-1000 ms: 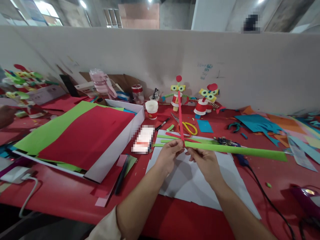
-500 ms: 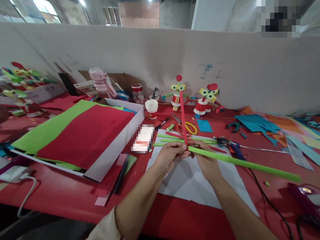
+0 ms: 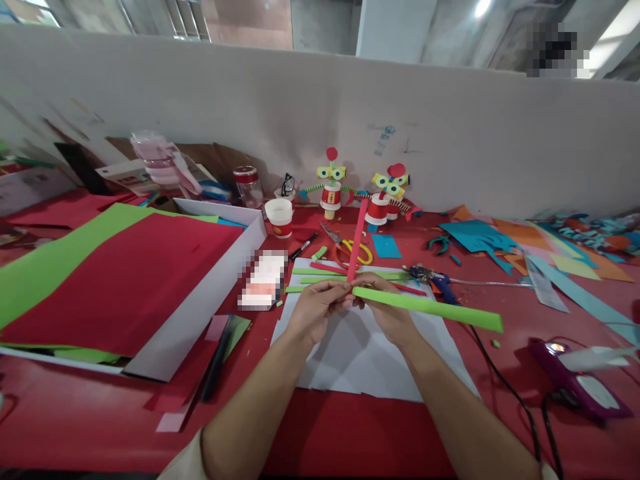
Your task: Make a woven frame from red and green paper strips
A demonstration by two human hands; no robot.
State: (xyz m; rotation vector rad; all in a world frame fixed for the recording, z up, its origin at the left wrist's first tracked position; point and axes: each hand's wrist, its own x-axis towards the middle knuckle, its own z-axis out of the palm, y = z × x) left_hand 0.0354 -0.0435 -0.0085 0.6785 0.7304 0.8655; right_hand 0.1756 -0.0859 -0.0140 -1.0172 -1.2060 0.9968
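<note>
My left hand and my right hand meet above a white paper sheet. Both are closed in a pinch at the spot where two paper strips cross. From there the red paper strip stands away toward the back, and the green paper strip stretches out to the right. The crossing itself is partly hidden by my fingers. Behind my hands, more green strips and a loose red strip lie on the sheet.
Scissors and a glue gun with its cord lie beyond the sheet. On the left stands a white box of coloured paper, beside a phone. Paper-cup figures and a cup stand along the partition.
The view has turned to the right. The free parts of the green and red strips look shorter than before. Both hands stay pinched together at the crossing.
</note>
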